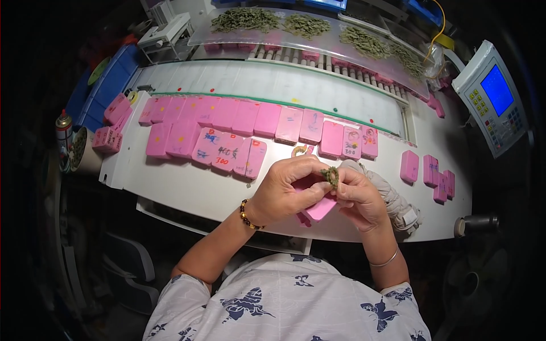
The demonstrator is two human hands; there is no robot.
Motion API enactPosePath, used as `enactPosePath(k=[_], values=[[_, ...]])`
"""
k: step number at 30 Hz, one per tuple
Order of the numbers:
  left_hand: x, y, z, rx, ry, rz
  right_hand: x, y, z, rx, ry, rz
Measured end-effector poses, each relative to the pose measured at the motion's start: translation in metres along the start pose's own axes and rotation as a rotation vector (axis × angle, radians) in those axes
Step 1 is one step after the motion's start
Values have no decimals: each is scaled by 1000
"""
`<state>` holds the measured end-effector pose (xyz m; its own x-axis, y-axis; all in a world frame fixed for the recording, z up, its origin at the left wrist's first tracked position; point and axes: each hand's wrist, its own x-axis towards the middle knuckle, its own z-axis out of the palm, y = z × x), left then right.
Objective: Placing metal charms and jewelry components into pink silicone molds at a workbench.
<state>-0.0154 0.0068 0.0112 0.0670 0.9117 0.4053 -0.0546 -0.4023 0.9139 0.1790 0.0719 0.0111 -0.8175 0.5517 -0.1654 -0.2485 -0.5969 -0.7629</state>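
In front of my body, both hands meet over the near edge of the white table. My left hand (287,190), with a beaded bracelet at its wrist, is closed, its thumb and fingers pinching a small green curled dried-plant piece (331,177). My right hand (362,198), below it a thin metal bangle, pinches the same piece from the other side. Under the hands lies a pink block (321,209), partly hidden by my fingers. Just beyond them is a small tan ring-shaped thing (299,150). A bunched grey cloth (392,202) lies beside my right hand.
Rows of pink blocks (244,118), some handwritten on, line the table. More pink blocks (409,166) stand at the right, near a keypad with a blue screen (497,91). At the back, a clear shelf holds piles of green dried strands (245,20) above rollers (318,61).
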Motion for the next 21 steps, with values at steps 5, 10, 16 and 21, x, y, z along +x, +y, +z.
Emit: enactPosePath(k=[5,10,16,21], values=[[1,-5,0,-10,58,-79,-1,-3,17,-16,118,36],[2,-7,8,-44,192,-257,1,-9,36,-1109,360,-457],[2,-9,8,-115,234,-412,8,-13,27,-1712,256,-765],[0,-6,12,55,243,-305,16,-1,21,-1287,297,-623]])
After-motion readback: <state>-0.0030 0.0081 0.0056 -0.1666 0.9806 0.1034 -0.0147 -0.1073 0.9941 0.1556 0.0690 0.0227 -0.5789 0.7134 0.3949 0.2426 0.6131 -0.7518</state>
